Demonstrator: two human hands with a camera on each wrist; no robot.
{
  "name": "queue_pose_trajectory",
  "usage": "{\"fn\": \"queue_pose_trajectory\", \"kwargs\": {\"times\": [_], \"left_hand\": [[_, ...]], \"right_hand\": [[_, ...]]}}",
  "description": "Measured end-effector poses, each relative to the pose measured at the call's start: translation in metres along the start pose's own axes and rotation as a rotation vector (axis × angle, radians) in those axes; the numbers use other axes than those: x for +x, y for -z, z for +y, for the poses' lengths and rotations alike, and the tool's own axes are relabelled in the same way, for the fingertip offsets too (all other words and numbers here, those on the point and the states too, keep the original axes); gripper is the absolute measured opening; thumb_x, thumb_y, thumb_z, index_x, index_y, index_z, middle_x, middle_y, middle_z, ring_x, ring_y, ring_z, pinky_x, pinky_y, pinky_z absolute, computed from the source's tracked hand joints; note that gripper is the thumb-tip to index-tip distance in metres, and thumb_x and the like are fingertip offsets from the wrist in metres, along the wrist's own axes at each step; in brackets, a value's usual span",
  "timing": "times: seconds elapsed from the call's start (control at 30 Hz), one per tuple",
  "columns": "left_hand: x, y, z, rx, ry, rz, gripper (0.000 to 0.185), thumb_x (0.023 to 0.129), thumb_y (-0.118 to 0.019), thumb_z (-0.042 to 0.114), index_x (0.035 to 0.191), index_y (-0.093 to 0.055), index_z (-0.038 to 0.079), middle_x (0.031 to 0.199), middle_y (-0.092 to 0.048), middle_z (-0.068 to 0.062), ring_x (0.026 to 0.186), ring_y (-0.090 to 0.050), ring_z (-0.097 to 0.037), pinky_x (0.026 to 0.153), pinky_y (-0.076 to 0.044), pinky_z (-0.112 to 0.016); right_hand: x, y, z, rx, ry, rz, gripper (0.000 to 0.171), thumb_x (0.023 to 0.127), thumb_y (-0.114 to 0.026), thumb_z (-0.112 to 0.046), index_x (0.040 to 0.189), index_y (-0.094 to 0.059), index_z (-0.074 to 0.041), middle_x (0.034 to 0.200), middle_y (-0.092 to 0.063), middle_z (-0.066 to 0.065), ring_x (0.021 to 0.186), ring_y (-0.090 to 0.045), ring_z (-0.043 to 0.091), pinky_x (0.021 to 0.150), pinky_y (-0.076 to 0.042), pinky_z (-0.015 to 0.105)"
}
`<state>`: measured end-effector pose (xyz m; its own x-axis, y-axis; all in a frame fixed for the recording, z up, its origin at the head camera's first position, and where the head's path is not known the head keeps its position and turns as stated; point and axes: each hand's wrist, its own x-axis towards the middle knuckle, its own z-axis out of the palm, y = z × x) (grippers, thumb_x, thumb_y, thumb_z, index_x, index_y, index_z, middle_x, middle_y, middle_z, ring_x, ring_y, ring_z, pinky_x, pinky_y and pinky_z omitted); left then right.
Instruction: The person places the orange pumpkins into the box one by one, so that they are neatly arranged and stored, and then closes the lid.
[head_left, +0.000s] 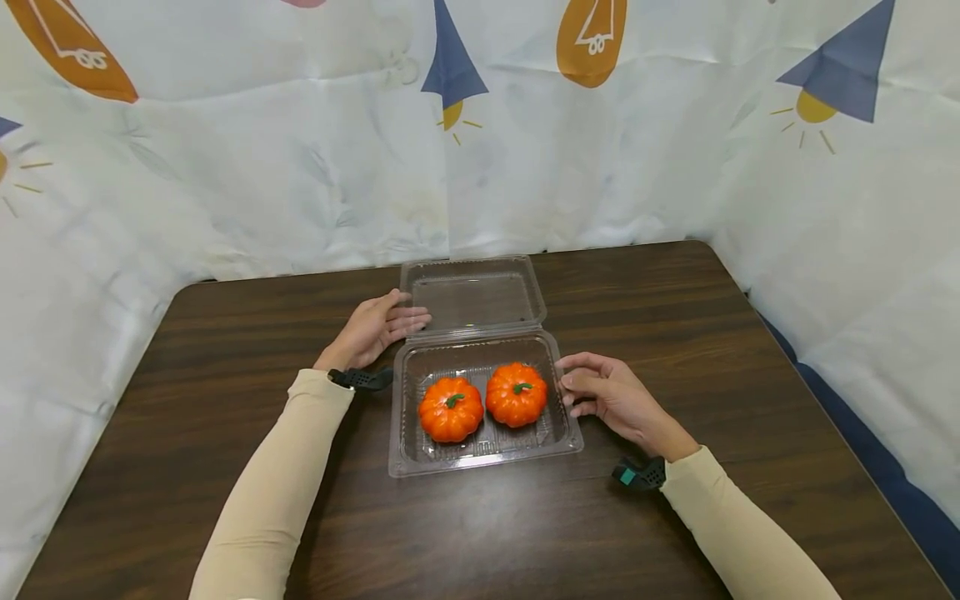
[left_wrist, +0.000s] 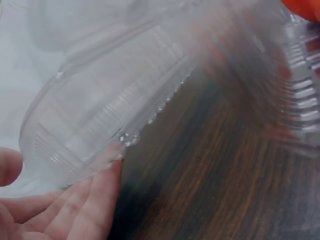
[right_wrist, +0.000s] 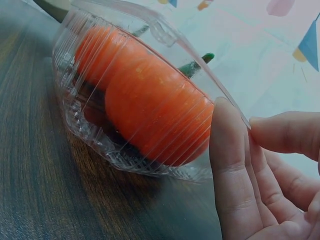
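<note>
A clear plastic clamshell container lies opened out on the table, its lid folded back toward the curtain. Inside the base sit two small orange pumpkins with green stems, a left pumpkin and a right pumpkin. My left hand is at the lid's left edge, fingers straight and reaching under it, thumb apart, as the left wrist view shows. With thumb and fingers, my right hand pinches the rim at the base's right side. The right pumpkin is close behind that wall.
The dark wood-grain table extends around the container on all sides. A white printed curtain hangs along the table's back and sides. Each wrist wears a black band, the left band close to the container's left side.
</note>
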<state>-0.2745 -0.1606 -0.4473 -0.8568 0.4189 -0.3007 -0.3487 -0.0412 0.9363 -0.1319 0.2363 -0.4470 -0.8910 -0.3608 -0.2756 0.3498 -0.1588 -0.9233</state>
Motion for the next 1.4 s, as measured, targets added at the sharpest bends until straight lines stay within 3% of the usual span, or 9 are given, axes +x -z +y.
{"fn": "queue_pose_trajectory", "kwargs": {"times": [0.3,0.77,1.23,1.4], "left_hand": [[-0.008,0.005,0.006,-0.02,0.004,-0.025,0.062,0.115,-0.03,0.035,0.166,-0.013,0.003,0.167,-0.032,-0.026,0.118,-0.07,-0.007,0.103,-0.055,-0.021],[-0.007,0.004,0.02,-0.033,-0.03,-0.006,0.062,0.114,-0.032,0.037,0.163,-0.022,0.001,0.164,-0.035,-0.028,0.11,-0.073,-0.007,0.096,-0.06,-0.023],[-0.007,0.0,0.036,0.061,-0.09,-0.014,0.06,0.114,-0.034,0.035,0.161,-0.027,-0.002,0.162,-0.037,-0.03,0.117,-0.07,-0.01,0.1,-0.059,-0.025],[-0.007,-0.005,0.04,0.092,-0.14,0.001,0.061,0.113,-0.037,0.038,0.16,-0.031,-0.001,0.162,-0.038,-0.029,0.129,-0.066,-0.017,0.105,-0.056,-0.026]], "right_hand": [[0.002,0.0,0.0,-0.006,-0.008,-0.005,0.021,0.102,-0.065,-0.013,0.123,-0.061,-0.01,0.091,-0.073,-0.004,0.073,-0.07,0.009,0.065,-0.063,0.023],[0.005,0.001,-0.003,-0.009,-0.02,0.0,0.023,0.102,-0.066,-0.014,0.123,-0.061,-0.008,0.092,-0.074,-0.003,0.073,-0.069,0.01,0.065,-0.063,0.022],[0.009,0.007,0.0,-0.021,-0.021,0.015,0.026,0.102,-0.066,-0.014,0.126,-0.059,-0.007,0.092,-0.073,-0.003,0.074,-0.068,0.01,0.064,-0.063,0.022],[0.011,0.006,-0.001,-0.011,-0.012,0.016,0.024,0.102,-0.066,-0.013,0.124,-0.06,-0.008,0.092,-0.074,-0.003,0.074,-0.069,0.01,0.064,-0.063,0.022]]}}
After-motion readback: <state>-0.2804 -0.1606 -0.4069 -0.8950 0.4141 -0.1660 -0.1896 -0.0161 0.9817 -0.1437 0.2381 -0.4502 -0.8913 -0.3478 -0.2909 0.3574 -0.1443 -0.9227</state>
